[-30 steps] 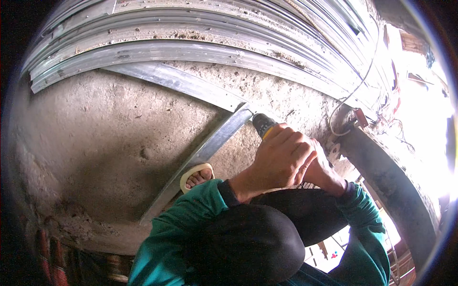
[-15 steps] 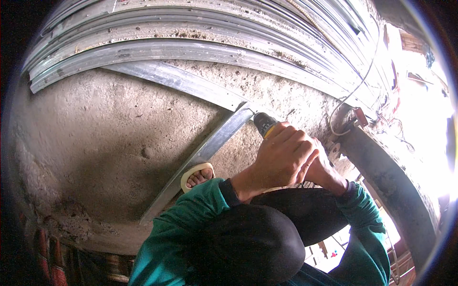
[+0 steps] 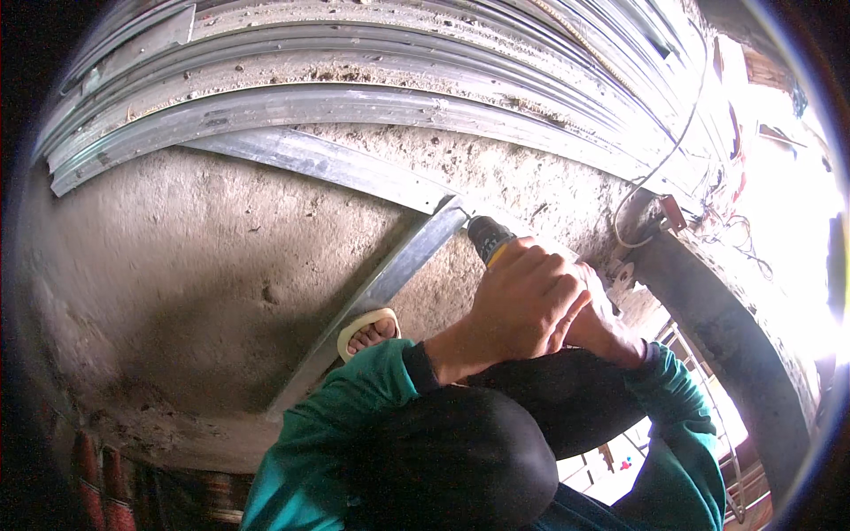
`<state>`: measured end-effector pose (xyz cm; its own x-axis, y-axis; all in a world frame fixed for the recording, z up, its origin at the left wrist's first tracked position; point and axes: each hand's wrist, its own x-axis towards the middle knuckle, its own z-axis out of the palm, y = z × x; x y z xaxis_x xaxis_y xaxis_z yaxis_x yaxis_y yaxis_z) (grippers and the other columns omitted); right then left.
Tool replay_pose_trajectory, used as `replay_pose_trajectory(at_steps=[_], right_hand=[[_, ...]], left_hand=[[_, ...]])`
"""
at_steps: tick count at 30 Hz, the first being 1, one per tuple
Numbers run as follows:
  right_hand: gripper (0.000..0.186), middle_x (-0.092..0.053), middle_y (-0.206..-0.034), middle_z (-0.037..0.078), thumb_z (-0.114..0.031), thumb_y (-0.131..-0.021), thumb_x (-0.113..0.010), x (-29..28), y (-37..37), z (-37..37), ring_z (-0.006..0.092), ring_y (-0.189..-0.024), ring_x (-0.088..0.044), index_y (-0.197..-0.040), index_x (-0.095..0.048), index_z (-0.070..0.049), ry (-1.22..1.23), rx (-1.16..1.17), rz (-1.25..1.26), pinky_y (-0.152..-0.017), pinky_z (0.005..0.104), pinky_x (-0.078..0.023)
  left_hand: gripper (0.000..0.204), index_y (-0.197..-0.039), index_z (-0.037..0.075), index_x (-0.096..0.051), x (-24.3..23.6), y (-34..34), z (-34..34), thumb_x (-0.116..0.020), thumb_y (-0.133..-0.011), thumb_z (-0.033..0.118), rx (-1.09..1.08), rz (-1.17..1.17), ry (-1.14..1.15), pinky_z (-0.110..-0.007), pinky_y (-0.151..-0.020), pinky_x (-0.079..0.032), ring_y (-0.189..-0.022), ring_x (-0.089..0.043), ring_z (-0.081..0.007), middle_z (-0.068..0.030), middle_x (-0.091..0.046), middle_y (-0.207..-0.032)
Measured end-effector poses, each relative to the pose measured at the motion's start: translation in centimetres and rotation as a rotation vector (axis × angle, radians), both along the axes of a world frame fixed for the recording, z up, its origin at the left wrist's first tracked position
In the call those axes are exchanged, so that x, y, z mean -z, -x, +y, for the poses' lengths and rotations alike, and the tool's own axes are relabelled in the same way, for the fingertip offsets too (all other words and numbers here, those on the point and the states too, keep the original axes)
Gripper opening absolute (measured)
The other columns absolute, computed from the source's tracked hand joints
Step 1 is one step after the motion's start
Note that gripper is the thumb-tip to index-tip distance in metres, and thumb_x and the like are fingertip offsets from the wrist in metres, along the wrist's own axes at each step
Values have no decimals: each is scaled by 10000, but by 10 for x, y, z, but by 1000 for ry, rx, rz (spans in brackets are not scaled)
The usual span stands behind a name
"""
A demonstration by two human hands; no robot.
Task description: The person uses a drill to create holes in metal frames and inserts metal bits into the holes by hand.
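A black and yellow power drill (image 3: 489, 237) points up and left, its tip at the joint of two metal channels. My left hand (image 3: 529, 296) is closed over the top of the drill's body. Behind it my right hand (image 3: 598, 317) is closed around the drill's rear, its grip mostly hidden. The near channel (image 3: 412, 254) slants from the joint down to the lower left and passes beside my sandalled foot (image 3: 370, 334). Its upper end overlaps the far channel (image 3: 328, 168), which runs up and left under a long rail.
Several long metal rails (image 3: 283, 104) lie across the far side, dusted with debris. A pale cable (image 3: 677, 146) curls down at the right towards a reddish-brown block (image 3: 672, 212). A concrete ledge (image 3: 739, 310) borders the bright right side. Rough concrete floor (image 3: 195, 265) spreads at left.
The view has shifted slightly, so the rails and channels sit a little lower in the picture. Both hands keep hold of the drill, and its tip stays at the joint.
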<state>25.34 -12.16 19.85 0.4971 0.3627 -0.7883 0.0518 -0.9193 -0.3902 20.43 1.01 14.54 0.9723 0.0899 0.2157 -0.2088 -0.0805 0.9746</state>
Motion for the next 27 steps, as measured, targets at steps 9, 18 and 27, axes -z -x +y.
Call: replay_pose_trajectory(at_steps=[9,18,27], right_hand=[[417,-646,-966,164,-278,-713,-663,0,-4,-2,372,-883,-616,-1065,-601,-64,68,22,96,-777,439,-485],[418,-632,-945,214,-282,-732,-653,6,9,-3,402,-850,-606,-1078,-598,-53,83,14,6,-771,470,-475],[419,-641,-813,206,-284,-686,-683,0,5,10,389,-799,-619,-1016,-608,-38,109,-20,-3,-732,467,-473]], left_hand=[[81,-793,89,-564,-1,-1,-1,-630,-783,135,36,22,13,-415,-798,-424,-786,-569,-262,-69,-572,-814],[66,-796,67,-570,1,6,5,-615,-781,112,2,-12,-48,-416,-794,-428,-780,-580,-256,-73,-575,-807],[89,-782,65,-557,5,14,7,-623,-779,125,-19,-51,-51,-396,-792,-411,-752,-533,-255,-92,-532,-795]])
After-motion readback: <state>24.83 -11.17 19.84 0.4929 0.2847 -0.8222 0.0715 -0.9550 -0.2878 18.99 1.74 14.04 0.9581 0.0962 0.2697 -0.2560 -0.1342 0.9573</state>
